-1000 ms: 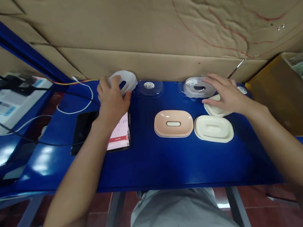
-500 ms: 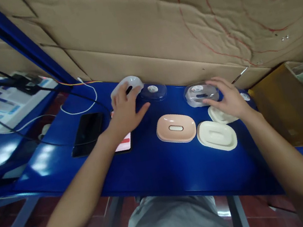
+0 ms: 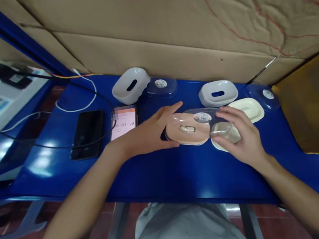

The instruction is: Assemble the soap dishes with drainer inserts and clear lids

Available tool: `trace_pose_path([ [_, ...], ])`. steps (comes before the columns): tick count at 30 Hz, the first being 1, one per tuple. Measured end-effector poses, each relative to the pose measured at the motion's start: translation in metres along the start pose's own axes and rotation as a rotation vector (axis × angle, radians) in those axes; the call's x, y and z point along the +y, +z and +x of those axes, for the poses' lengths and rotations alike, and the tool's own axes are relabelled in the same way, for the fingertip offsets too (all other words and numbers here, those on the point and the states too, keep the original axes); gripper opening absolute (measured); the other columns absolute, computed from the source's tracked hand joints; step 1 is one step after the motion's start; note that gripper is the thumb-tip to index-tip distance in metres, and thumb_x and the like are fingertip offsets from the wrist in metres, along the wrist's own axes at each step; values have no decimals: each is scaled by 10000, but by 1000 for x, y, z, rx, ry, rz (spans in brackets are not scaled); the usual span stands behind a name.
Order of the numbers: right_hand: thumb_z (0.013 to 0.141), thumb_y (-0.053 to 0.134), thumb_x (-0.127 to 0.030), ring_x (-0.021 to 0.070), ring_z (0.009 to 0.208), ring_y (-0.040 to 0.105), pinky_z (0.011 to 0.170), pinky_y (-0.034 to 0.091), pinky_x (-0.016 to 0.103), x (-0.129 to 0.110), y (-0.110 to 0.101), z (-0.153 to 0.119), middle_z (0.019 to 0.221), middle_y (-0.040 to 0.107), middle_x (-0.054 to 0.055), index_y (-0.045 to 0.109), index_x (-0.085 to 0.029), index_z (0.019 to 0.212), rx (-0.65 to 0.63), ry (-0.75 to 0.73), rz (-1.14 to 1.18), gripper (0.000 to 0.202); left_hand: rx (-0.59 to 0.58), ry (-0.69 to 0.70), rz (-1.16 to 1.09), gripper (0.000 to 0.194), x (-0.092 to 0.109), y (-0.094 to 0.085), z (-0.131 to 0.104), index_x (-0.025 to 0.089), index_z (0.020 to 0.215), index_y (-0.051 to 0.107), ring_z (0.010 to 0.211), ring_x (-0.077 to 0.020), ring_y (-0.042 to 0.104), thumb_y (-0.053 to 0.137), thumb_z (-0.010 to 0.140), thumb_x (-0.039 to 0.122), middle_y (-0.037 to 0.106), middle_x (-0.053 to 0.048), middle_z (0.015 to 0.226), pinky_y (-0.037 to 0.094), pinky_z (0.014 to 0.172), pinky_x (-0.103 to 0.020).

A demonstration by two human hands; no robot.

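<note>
A peach soap dish [image 3: 176, 127] with a pale raised slot piece lies on the blue table. My left hand [image 3: 152, 133] is around its left end, thumb at the near edge and forefinger stretched along the far side. Between thumb and fingertips of my right hand [image 3: 243, 134] is a clear lid [image 3: 215, 114] with a round sticker, tilted over the dish's right part. Beneath that hand, a cream oval tray [image 3: 232, 135] is partly covered. A second cream tray [image 3: 251, 109] lies just behind it. Two white slotted soap boxes [image 3: 139, 88] [image 3: 227, 87] stand farther back.
Another clear lid [image 3: 157, 89] lies beside the left white box, and one more [image 3: 261, 96] at the right. A phone with a lit timer [image 3: 124, 121] and a dark phone [image 3: 87, 137] lie left, crossed by a black cable. A cardboard box [image 3: 313, 110] stands at the right.
My left hand has left the rear white box and come to the peach dish. My right hand has lifted the clear lid off the right white box and brought it nearer, over the peach dish.
</note>
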State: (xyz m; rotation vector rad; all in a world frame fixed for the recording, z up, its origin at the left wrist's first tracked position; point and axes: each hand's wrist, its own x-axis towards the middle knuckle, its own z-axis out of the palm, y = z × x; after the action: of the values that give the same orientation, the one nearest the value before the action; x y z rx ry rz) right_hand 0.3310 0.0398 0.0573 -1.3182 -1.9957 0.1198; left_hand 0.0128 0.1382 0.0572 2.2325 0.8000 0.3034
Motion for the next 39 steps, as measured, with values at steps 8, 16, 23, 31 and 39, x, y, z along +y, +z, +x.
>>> trace_pose_path([
  [8,941,824,-502,368,1378,648,1132,543,585,-4,19,-9,1464,665,153,579,-281,1469,-67,-6,-10,623,4,37,9,1032,-3,-1,3,338,1740,229,1591,-332,440,833,924,526,404,-121,1731,360,1306,-458],
  [16,953,811,-505,373,1353,658,1091,547,562,-5,25,-11,1455,660,166,553,-264,1471,-108,-86,-67,627,-19,78,-22,948,6,4,5,394,1698,297,1518,-339,517,835,922,479,410,-109,1674,418,1264,-494],
  [23,978,782,-512,373,1365,653,1098,524,538,-8,22,-10,1463,651,187,551,-230,1442,-158,-139,-182,589,4,100,59,845,11,-1,5,377,1630,416,1450,-329,565,848,909,458,485,-89,1599,456,1217,-460],
  [31,991,756,-540,389,1376,654,1077,532,524,-8,17,-11,1492,672,187,546,-228,1494,-215,-205,-279,628,-9,74,103,871,11,0,5,391,1665,364,1482,-327,540,820,924,412,463,-88,1637,438,1231,-464],
  [39,985,748,-561,385,1373,668,1083,573,531,-10,18,-11,1497,682,178,529,-233,1539,-222,-200,-273,680,8,91,106,815,8,2,8,354,1612,457,1444,-321,567,840,895,401,521,-86,1579,459,1217,-441],
])
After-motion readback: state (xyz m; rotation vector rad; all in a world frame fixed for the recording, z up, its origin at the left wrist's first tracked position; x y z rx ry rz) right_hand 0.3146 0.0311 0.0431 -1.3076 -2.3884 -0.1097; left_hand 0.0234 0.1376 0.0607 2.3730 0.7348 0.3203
